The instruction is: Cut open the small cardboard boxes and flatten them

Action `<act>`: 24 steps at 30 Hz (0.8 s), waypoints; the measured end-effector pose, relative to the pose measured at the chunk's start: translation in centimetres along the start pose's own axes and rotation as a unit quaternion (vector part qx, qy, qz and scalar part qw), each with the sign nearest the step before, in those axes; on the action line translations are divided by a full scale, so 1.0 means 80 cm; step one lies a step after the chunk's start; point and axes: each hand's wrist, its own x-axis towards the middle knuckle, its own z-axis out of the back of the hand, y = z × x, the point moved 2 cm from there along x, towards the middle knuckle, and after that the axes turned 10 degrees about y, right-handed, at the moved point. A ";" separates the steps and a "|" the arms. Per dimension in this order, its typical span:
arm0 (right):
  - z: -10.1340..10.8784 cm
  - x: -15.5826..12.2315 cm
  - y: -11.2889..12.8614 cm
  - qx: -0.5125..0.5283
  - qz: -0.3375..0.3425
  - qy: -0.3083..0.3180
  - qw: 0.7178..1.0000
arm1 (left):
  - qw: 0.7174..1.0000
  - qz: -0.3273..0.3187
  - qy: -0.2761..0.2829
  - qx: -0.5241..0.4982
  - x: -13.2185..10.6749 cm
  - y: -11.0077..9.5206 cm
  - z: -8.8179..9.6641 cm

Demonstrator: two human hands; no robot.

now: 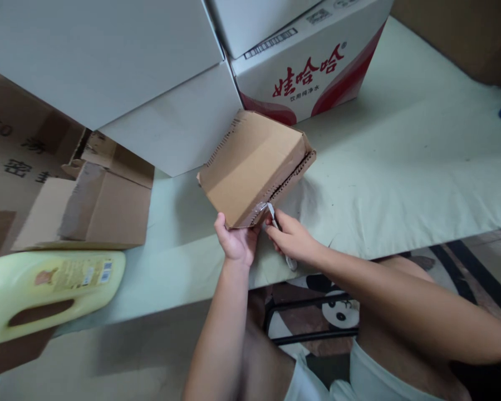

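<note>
A brown cardboard box is tilted up above the pale green cloth, its near side edge turned toward me. My left hand grips its lower corner, thumb on the upper face and the other fingers underneath. My right hand is closed around a utility knife. The blade tip touches the taped edge of the box, where clear tape looks wrinkled. Along that edge, to the right of the blade, runs a dark gap between the cardboard layers.
White cartons stand behind, one a water carton with red lettering. To the left are an opened cardboard box and a pale yellow jug lying on its side. Pale green cloth covers the table, whose front edge is above my knees.
</note>
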 end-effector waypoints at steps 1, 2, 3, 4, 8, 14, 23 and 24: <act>0.001 0.001 0.000 -0.004 0.005 -0.007 1.000 | 1.000 0.001 -0.001 -0.004 0.000 -0.001 0.000; 0.002 0.001 0.000 -0.009 0.011 -0.013 1.000 | 1.000 0.003 -0.001 -0.010 0.000 -0.002 0.000; 0.003 0.002 0.000 -0.015 0.018 -0.020 1.000 | 1.000 0.005 0.001 -0.015 -0.001 -0.004 0.000; 0.005 0.002 0.001 -0.022 0.025 -0.026 0.999 | 1.000 0.006 0.004 -0.021 -0.001 -0.005 0.001; 0.013 0.003 0.003 -0.042 0.042 -0.063 0.996 | 0.999 0.014 0.029 -0.042 -0.002 -0.011 0.000; 0.024 0.000 0.003 -0.021 0.078 -0.127 0.989 | 0.995 0.043 0.061 -0.071 -0.005 -0.013 -0.002; 0.031 -0.004 0.003 0.012 0.090 -0.202 0.975 | 0.994 0.047 0.055 -0.081 -0.004 -0.014 0.000; 0.032 -0.004 0.003 0.009 0.093 -0.210 0.973 | 0.994 0.048 0.051 -0.080 -0.004 -0.014 0.000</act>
